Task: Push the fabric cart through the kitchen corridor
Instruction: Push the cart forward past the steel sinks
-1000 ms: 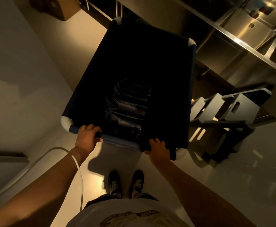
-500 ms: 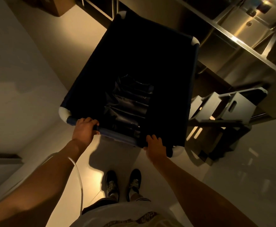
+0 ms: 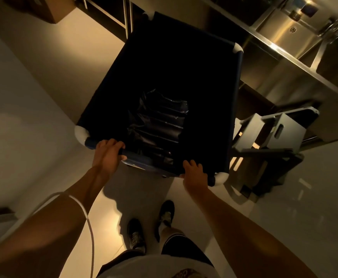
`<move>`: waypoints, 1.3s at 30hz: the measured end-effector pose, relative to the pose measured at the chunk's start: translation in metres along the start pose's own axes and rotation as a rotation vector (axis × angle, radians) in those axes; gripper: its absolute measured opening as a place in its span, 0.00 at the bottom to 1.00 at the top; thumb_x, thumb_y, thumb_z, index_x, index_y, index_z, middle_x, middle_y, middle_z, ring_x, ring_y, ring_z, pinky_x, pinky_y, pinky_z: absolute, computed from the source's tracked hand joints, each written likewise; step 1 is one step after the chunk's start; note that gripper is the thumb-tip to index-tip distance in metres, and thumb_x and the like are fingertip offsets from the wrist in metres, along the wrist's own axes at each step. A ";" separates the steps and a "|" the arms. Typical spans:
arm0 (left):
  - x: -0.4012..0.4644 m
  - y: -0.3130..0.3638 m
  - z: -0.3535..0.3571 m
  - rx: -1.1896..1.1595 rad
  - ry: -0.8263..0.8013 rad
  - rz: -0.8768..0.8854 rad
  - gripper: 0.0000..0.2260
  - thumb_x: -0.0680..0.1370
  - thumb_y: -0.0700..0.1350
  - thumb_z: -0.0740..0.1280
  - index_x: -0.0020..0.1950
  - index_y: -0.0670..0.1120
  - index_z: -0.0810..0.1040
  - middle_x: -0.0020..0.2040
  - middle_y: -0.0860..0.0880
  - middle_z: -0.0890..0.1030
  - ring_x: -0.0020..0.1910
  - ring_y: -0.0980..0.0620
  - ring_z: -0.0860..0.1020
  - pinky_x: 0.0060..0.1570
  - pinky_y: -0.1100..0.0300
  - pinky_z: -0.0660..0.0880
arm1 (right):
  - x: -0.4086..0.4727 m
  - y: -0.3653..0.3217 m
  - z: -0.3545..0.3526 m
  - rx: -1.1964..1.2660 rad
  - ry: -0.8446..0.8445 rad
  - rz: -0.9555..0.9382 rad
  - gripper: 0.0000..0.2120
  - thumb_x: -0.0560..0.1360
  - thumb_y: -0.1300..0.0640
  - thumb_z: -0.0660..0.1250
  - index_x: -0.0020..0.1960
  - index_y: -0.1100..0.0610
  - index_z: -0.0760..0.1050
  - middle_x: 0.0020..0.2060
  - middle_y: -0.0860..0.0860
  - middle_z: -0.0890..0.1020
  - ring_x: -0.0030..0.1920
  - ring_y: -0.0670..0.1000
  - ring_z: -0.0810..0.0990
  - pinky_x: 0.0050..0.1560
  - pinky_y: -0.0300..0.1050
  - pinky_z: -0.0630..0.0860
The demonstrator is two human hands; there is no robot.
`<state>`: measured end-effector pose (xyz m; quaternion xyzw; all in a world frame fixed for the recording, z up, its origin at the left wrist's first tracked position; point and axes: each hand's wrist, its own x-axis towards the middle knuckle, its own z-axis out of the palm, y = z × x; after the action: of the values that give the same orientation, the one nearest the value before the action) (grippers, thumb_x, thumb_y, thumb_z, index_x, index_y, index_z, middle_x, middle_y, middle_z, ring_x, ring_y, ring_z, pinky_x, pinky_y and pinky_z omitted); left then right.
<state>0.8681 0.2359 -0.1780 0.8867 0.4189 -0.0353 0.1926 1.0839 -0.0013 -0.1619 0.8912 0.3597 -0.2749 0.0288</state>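
Observation:
The fabric cart [image 3: 208, 63] is a deep, dark navy fabric bin with white corner caps, standing straight in front of me on a pale floor. Crumpled dark plastic [image 3: 160, 125] lies at its bottom. My left hand [image 3: 107, 155] is wrapped around the near top rail by the left corner. My right hand [image 3: 195, 174] grips the same rail close to the right corner. Both arms reach forward, and my feet stand just behind the cart.
A pale wall [image 3: 23, 87] runs along the left. On the right, a steel counter with sinks [image 3: 290, 35] sits over open shelving. A grey step stool [image 3: 278, 131] stands close beside the cart's right side. A cardboard box [image 3: 41, 9] lies ahead at far left.
The cart has rolled forward along the corridor, with both hands still on the rail. My right foot has stepped ahead of the left. The step stool and counter have drawn nearer.

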 end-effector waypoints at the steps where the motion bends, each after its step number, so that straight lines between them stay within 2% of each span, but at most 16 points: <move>1: 0.006 0.003 0.000 -0.007 0.006 -0.006 0.17 0.72 0.51 0.72 0.60 0.52 0.76 0.58 0.47 0.78 0.59 0.41 0.72 0.60 0.48 0.70 | 0.006 0.001 -0.004 -0.001 0.010 0.001 0.20 0.81 0.52 0.66 0.71 0.51 0.67 0.67 0.54 0.71 0.70 0.61 0.68 0.67 0.66 0.71; 9: 0.051 0.028 -0.001 -0.014 0.037 -0.064 0.17 0.72 0.50 0.73 0.60 0.52 0.77 0.58 0.47 0.79 0.59 0.41 0.73 0.59 0.49 0.69 | 0.061 0.016 -0.042 -0.030 0.037 -0.028 0.22 0.81 0.54 0.66 0.73 0.50 0.67 0.68 0.53 0.71 0.71 0.60 0.69 0.69 0.64 0.71; 16: 0.090 0.058 0.000 0.011 0.072 -0.125 0.17 0.72 0.53 0.73 0.59 0.51 0.77 0.57 0.45 0.80 0.58 0.40 0.74 0.59 0.45 0.69 | 0.123 0.033 -0.088 -0.083 0.055 -0.112 0.23 0.79 0.55 0.68 0.72 0.50 0.67 0.68 0.53 0.72 0.70 0.60 0.70 0.69 0.61 0.72; 29: 0.145 0.105 0.002 -0.001 0.104 -0.335 0.16 0.73 0.56 0.72 0.58 0.53 0.76 0.57 0.46 0.79 0.59 0.41 0.74 0.61 0.43 0.70 | 0.230 0.053 -0.157 -0.126 0.043 -0.269 0.20 0.79 0.55 0.68 0.70 0.51 0.69 0.66 0.52 0.73 0.70 0.59 0.69 0.74 0.63 0.66; 39: 0.194 0.120 -0.012 -0.087 0.089 -0.440 0.17 0.70 0.58 0.74 0.54 0.54 0.76 0.56 0.46 0.78 0.58 0.41 0.74 0.60 0.43 0.70 | 0.302 0.046 -0.200 -0.166 0.041 -0.359 0.21 0.79 0.59 0.69 0.70 0.51 0.70 0.66 0.53 0.73 0.70 0.59 0.70 0.76 0.62 0.65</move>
<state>1.0832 0.3126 -0.1727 0.7655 0.6114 -0.0195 0.1995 1.3863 0.2034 -0.1540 0.8127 0.5347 -0.2269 0.0457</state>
